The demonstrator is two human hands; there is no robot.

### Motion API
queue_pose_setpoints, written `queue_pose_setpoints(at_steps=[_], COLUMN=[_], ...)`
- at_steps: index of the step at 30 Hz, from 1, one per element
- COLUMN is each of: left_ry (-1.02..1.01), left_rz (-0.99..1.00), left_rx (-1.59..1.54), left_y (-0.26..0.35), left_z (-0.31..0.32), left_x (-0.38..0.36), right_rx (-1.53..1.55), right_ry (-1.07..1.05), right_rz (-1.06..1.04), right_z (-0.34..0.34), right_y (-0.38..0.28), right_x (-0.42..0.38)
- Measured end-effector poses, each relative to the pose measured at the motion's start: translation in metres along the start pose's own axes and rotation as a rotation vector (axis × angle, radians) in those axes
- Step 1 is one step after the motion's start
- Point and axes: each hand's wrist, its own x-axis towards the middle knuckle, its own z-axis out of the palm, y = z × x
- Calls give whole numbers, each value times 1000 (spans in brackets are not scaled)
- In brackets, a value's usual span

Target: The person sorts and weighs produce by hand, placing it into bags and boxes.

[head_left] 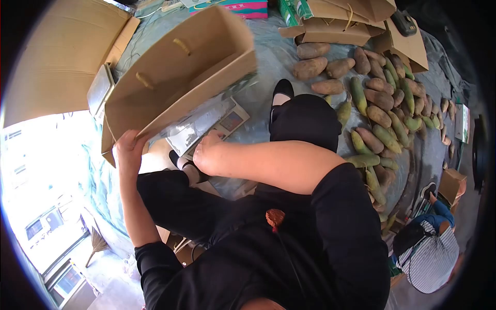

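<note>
The left grip (129,150) is clenched on the lower corner of a brown paper bag (175,77), fingers curled over its edge, holding the bag tilted on its side with the mouth open and two cord handles showing; the right grip (209,150) rests just beside the bag's lower edge, over a weighing scale (212,124) with a small display, and whether those fingers are closed or loose I cannot tell, since only the back of the hand shows; the bag sits above and partly over the scale, touching or nearly touching its platform. As a judgement, the step in hand looks like settling the bag onto the scale, and the next move would call for steadying the bag upright so it does not tip, while the right hand stays clear of the platform. Away from the bag, beyond the person's black-clad knee, a heap of produce (382,113) lies on a grey sheet on the ground: brown tuber-like pieces and green elongated ones, well over twenty together, too overlapped to count exactly; above the heap lie more folded paper bags (341,20), at least two; one large cardboard box (57,57) stands beyond the bag's other side; one other person in a striped top (431,258) crouches below the heap.
</note>
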Motion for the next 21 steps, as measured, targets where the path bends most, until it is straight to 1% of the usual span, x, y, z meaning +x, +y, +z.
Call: queue_pose_setpoints(at_steps=[2, 3, 5, 6, 7, 9, 10, 11, 12, 13, 15, 16, 17, 19, 21], left_ry=[-34, -40, -96, -159, -168, -160, -203, -248, -360, -465, -304, -310, -314, -219, -210], left_rz=[-48, -42, -129, -221, -206, -88, -113, -134, -202, -269, -170, -195, -173, -38, -17], left_rx=[107, 100, 88, 8, -5, 42, 15, -13, 140, 302, 333, 381, 376, 345, 289], left_y=[-27, -38, -55, -61, -71, -91, -93, -91, -84, -77, -50, -48, -46, -36, -33], left_z=[8, 13, 24, 28, 32, 40, 40, 38, 37, 35, 34, 36, 37, 37, 42], left_x=[-13, -19, -28, -33, -39, -47, -49, -51, -48, -44, -50, -49, -46, -42, -38], right_rx=[-5, -10, -16, -28, -38, 38, 27, -2, 25, 33, -82, -90, -98, -93, -93], right_ry=[-10, -14, -20, -22, -24, 52, -20, 35, 67, 42, 27, 13, 0, -15, -35], right_rz=[-10, -24, 1, 18, 39, 96, 90, 187, 146, 118, 108, 116, 119, 162, 204], right_z=[2, 3, 4, 4, 4, 12, 1, 8, 8, 3, 5, 7, 9, 14, 13], right_y=[-1, -2, -4, -6, -7, -9, -10, -17, -15, -11, -14, -15, -15, -20, -24], right_x=[2, 3, 5, 7, 9, 25, 21, 33, 35, 33, 40, 45, 52, 73, 83])
